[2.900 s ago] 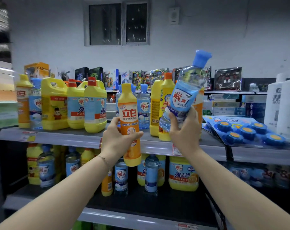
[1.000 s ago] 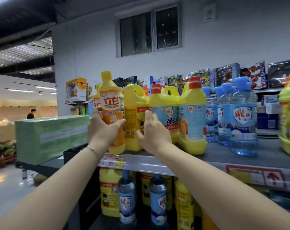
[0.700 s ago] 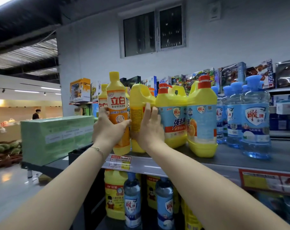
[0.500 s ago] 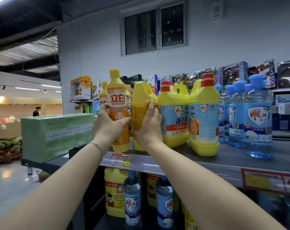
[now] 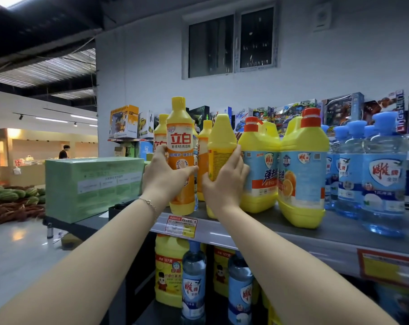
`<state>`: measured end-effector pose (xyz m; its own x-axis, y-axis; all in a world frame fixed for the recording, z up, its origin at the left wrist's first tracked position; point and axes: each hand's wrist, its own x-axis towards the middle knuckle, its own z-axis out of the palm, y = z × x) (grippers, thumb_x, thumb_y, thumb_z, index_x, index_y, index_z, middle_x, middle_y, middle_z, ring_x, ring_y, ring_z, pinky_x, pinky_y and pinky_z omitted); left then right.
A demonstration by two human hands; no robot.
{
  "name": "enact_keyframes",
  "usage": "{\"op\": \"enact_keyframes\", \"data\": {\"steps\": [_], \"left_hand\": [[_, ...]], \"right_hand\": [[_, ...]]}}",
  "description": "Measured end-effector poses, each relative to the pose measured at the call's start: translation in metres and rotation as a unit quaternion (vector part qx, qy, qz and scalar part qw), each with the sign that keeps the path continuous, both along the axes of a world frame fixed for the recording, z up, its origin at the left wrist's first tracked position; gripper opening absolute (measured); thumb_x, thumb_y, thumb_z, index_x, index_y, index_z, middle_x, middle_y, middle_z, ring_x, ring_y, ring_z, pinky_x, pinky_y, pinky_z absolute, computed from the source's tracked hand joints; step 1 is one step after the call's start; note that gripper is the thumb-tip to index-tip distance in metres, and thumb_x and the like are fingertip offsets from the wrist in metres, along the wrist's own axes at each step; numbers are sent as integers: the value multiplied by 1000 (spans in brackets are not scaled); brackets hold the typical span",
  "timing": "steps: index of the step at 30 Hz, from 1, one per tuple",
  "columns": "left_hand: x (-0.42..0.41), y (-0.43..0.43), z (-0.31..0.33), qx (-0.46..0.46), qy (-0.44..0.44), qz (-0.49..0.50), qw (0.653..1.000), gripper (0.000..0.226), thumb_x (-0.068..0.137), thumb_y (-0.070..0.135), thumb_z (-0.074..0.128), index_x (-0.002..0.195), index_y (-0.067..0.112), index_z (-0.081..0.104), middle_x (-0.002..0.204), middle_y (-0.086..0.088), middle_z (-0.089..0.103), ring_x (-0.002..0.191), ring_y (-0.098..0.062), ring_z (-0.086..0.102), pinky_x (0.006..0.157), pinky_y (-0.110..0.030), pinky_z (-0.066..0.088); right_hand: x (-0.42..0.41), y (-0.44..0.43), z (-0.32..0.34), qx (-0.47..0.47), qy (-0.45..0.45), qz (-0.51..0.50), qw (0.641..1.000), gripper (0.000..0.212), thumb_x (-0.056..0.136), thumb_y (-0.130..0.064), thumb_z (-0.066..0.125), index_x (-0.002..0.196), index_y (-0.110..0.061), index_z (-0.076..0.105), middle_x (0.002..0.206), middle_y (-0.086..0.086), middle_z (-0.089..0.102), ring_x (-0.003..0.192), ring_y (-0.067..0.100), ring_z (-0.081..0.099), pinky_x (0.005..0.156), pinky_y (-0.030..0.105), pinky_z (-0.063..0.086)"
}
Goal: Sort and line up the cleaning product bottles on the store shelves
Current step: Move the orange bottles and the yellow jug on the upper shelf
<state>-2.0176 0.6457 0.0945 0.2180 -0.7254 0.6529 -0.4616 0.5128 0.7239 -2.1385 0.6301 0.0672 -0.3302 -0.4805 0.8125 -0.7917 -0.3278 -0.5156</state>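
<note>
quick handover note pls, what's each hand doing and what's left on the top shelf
Left hand grips the orange bottle, its base at the front edge of the top shelf; whether it rests there is unclear.
Right hand grips the yellow bottle beside it.
Done: red-capped jugs and blue bottles stand grouped to the right.
Left: set both held bottles in line with the orange ones behind.

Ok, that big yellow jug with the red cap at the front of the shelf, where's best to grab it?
Take the yellow jug by the handle loop behind its red cap, reaching from above and in front. The body looks too wide for one hand, and the neighbouring jug and the blue bottles crowd both its sides.
</note>
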Motion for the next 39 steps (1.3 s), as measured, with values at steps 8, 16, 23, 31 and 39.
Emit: {"op": "enact_keyframes", "data": {"steps": [8, 16, 23, 31, 39], "left_hand": [[-14, -4, 6, 1, 0, -14, 1000, 72, 62, 44, 83, 123, 25, 50, 118, -3, 58, 103, -22, 59, 88, -42, 54], [-42, -10, 11, 32, -12, -36, 999, 54, 68, 38, 78, 115, 18, 58, 110, -5, 63, 97, -21, 63, 82, -38, 57], [-81, -25, 11, 45, -27, -110, 993, 41, 80, 20, 72, 117, 14, 54, 110, -5, 62, 98, -21, 62, 69, -26, 51], [-95, -25, -6, 70, -38, -115, 990, 78, 82, 22, 72, 141, 20, 20, 133, -9, 50, 118, -27, 55, 95, -44, 47], [-84, -10, -14, -29, -83, -92, 992, 84, 86, 30, 68, 145, 20, 10, 145, -10, 37, 130, -26, 43, 102, -43, 42]], "right_hand": [[-6, 40, 23, -85, -36, 30, 995, 97, 83, -27, 68, 151, -7, 2, 150, 9, 32, 132, 26, 27, 110, 40, 33], [-30, 92, 35, -113, -42, 49, 991, 97, 80, -23, 70, 151, -10, 6, 147, 3, 35, 131, 23, 27, 105, 30, 28], [-40, 114, 21, -119, -6, 18, 993, 99, 78, -25, 71, 151, -9, 5, 137, 9, 44, 122, 23, 33, 105, 40, 37], [-59, 127, 1, -125, -17, 14, 992, 97, 77, -24, 73, 151, -8, 11, 131, 10, 48, 121, 23, 34, 98, 31, 37], [-71, 137, -12, -163, -53, 45, 984, 99, 73, -16, 78, 150, -8, 16, 113, -8, 40, 116, 24, 41, 87, 25, 37]]}}
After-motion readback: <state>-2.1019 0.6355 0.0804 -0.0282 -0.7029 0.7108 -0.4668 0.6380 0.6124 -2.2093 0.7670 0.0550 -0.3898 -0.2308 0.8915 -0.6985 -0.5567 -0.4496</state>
